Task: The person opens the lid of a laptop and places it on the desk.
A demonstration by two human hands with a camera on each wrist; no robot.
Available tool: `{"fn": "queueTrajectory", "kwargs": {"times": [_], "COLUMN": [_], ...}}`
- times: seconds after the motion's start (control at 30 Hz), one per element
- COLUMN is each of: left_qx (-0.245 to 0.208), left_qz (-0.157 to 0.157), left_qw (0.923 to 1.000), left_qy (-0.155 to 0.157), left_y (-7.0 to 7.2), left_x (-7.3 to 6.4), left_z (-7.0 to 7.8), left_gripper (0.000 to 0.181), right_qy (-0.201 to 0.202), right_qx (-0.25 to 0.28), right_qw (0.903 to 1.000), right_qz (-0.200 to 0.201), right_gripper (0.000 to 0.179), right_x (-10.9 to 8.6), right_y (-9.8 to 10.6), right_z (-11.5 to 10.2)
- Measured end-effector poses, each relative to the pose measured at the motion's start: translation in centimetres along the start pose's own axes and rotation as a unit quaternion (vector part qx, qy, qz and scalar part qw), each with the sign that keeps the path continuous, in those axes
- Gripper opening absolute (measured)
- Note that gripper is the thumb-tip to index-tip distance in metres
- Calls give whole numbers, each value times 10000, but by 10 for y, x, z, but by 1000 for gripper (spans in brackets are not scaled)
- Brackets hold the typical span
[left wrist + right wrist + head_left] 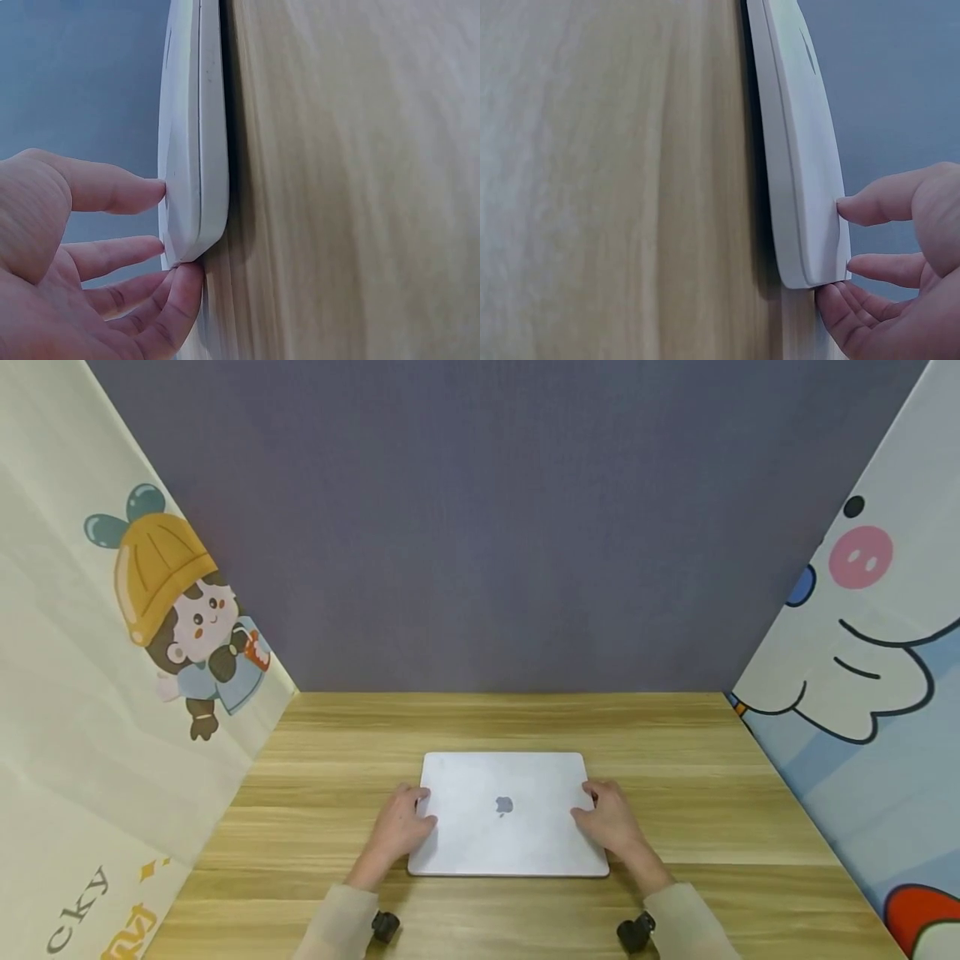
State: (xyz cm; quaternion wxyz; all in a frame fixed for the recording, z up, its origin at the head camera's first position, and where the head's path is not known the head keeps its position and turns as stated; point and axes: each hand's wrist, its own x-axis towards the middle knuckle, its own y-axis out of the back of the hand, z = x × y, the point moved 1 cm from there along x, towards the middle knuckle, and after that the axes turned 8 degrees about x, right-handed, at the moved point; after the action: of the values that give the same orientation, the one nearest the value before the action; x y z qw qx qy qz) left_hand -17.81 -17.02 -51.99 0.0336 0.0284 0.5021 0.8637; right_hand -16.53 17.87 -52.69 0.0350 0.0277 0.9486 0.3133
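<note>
Closed silver laptop [517, 839] midway across a wooden table [510, 920].
Your left hand [400, 823] and right hand [615, 823] grip its opposite sides, thumbs [112, 186] on top, fingers [180, 304] clamped at the edges; an apple logo [504, 805] faces up between them.

Silver laptop [508, 831], closed, lower centre of head view.
Lid [543, 814] uppermost, level, on wood-grain tabletop [517, 722]; long sides run left to right across the frame. Corners rounded. Dark apple logo [503, 806] sits mid-lid, leaf toward frame bottom. Thin seam between lid and base [214, 172] shows in both wrist views.
</note>
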Motion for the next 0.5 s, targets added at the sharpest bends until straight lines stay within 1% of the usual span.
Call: {"fn": "queueTrajectory", "kwargs": {"times": [0.1,0.23,0.33,0.5], "left_qx": [-12,-26,-8,62], "left_qz": [-25,-52,-105,-311], "left_qw": [10000,10000,9999,9990], "left_qy": [32,5,-94,-311], "left_y": [-1,-1,0,4], "left_x": [0,-1,-3,-5], "left_z": [1,2,1,-4], "left_gripper": [46,45,46,49], "right_qy": [-35,31,148,368], "right_qx": [20,-39,-114,-292], "right_qw": [10000,10000,9998,9989], "right_qz": [-13,7,4,-45], "right_gripper": [52,52,51,49], "right_x": [0,-1,-2,-4], "right_y": [1,2,3,4], "right_z": [1,2,3,4]}}
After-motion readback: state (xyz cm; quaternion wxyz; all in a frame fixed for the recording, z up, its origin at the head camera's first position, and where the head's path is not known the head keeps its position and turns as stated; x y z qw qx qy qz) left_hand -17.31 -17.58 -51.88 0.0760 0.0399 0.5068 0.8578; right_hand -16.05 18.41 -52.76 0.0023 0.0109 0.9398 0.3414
